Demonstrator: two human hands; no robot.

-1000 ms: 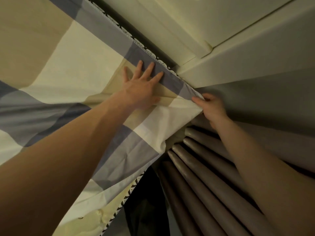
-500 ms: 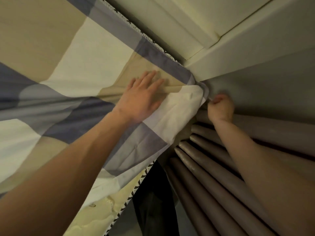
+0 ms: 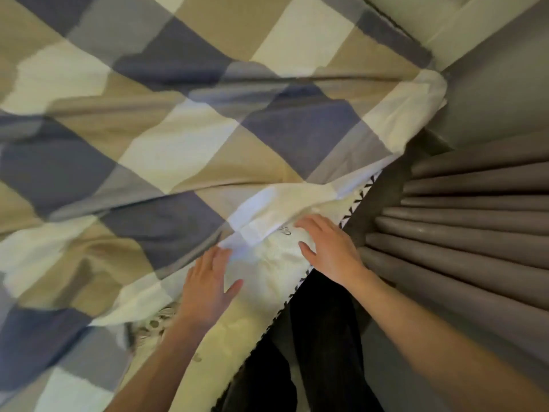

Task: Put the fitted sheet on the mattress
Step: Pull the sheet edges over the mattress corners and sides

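Note:
The checked fitted sheet (image 3: pixel 184 120), in beige, cream and blue-grey squares, covers most of the mattress and wraps its far right corner by the wall. Near me its white underside edge (image 3: pixel 267 215) lies folded back, which leaves a strip of the cream quilted mattress (image 3: pixel 267 275) bare along the right side. My left hand (image 3: pixel 208 281) lies flat with straight fingers on the bare mattress, fingertips at the sheet's edge. My right hand (image 3: pixel 329 248) rests on the mattress edge with fingers spread, fingertips close to the folded-back edge. Neither hand grips cloth.
Grey pleated curtains (image 3: pixel 463 233) hang close along the right of the bed. A grey wall (image 3: pixel 499 84) and a pale panel (image 3: pixel 439 28) meet at the far corner. My dark trouser legs (image 3: pixel 320 337) stand in the narrow gap beside the mattress's patterned trim (image 3: pixel 355 203).
Both hands have left the far corner and come back toward me; the right hand let go of the sheet corner, which now sits over the mattress corner. The view shifted down.

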